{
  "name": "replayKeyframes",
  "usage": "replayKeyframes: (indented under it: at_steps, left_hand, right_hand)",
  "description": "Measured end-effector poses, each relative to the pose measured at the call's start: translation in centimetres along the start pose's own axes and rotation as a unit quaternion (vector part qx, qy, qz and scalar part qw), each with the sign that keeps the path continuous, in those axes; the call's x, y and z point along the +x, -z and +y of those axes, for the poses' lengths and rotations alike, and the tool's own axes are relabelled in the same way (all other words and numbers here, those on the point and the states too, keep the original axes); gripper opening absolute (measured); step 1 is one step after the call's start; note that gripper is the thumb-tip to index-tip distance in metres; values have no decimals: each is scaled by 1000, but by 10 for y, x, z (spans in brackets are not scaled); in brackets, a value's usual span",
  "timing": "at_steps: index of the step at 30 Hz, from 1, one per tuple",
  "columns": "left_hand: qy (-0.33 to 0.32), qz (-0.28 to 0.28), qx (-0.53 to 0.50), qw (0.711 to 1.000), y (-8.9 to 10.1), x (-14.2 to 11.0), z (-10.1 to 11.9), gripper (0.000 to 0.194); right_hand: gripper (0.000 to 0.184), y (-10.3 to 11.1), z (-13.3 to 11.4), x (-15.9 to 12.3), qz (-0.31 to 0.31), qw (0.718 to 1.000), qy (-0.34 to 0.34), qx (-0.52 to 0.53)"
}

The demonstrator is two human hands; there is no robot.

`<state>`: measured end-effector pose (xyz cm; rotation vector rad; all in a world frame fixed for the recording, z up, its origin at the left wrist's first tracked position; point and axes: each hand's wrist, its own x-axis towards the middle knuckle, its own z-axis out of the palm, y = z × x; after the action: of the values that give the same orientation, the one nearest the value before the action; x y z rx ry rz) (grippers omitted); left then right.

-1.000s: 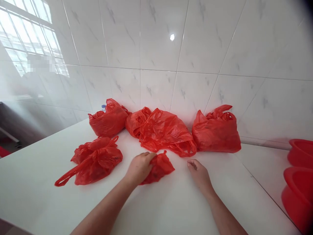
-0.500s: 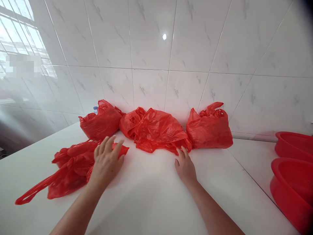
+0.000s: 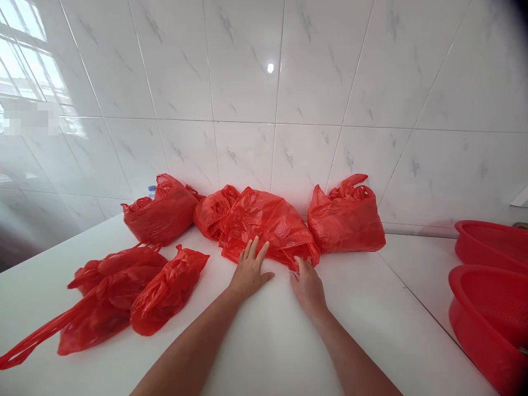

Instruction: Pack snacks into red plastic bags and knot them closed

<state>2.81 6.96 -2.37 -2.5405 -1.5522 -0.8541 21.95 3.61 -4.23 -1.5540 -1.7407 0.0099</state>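
Note:
Several red plastic bags lie on a white table (image 3: 256, 352) against a tiled wall. My left hand (image 3: 250, 270) is open, its fingers spread and resting on the front edge of the middle red bag (image 3: 268, 223). My right hand (image 3: 307, 283) touches the same bag's lower right corner; its fingertips are curled at the plastic and partly hidden. A small crumpled red bag (image 3: 167, 291) lies apart to the left, beside a larger flattened red bag (image 3: 103, 291) with a long handle.
More filled red bags stand along the wall: one at the left (image 3: 160, 212), one behind the middle bag (image 3: 212, 212), one at the right (image 3: 346, 217). Two red basins (image 3: 490, 308) sit at the right edge. The table's left edge drops off.
My left hand let go of the small crumpled bag at the left and moved right onto the middle bag. My right hand stayed at that bag's corner.

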Motion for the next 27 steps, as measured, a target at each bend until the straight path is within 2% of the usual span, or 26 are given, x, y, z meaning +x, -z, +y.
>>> replayKeyframes:
  at_steps: [3, 6, 10, 13, 15, 17, 19, 21, 23, 27]
  left_hand:
    - [-21, 30, 16, 999, -9, 18, 13, 86]
    - [-36, 11, 25, 999, -13, 32, 23, 85]
    - [39, -32, -3, 999, -18, 42, 22, 78]
    - [100, -47, -33, 993, -20, 46, 13, 75]
    - [117, -49, -48, 991, -20, 47, 6, 74]
    - [130, -49, -58, 989, -21, 48, 1, 78]
    - [142, -46, -64, 987, -22, 49, -2, 84]
    - [151, -42, -65, 986, -24, 49, -5, 86]
    - [160, -37, -60, 985, -26, 50, -7, 82]
    - [187, -41, -44, 980, -28, 53, -8, 77]
  right_hand:
    - [15, 3, -3, 1, -18, 1000, 9, 14]
    - [12, 7, -10, -1, -45, 996, 39, 61]
    - [13, 15, -26, -8, -80, 982, 76, 155]
    - [8, 26, -36, -8, -133, 953, 28, 271]
    - [9, 34, -36, -5, -173, 905, -47, 385]
    - [11, 42, -30, 0, -176, 826, -125, 520]
    - [10, 50, -16, 5, -144, 737, -195, 630]
    - [10, 59, 5, 10, -97, 675, -254, 686]
    - [10, 69, 29, 13, -30, 651, -285, 703]
    - [28, 90, 79, 13, 108, 620, -249, 736]
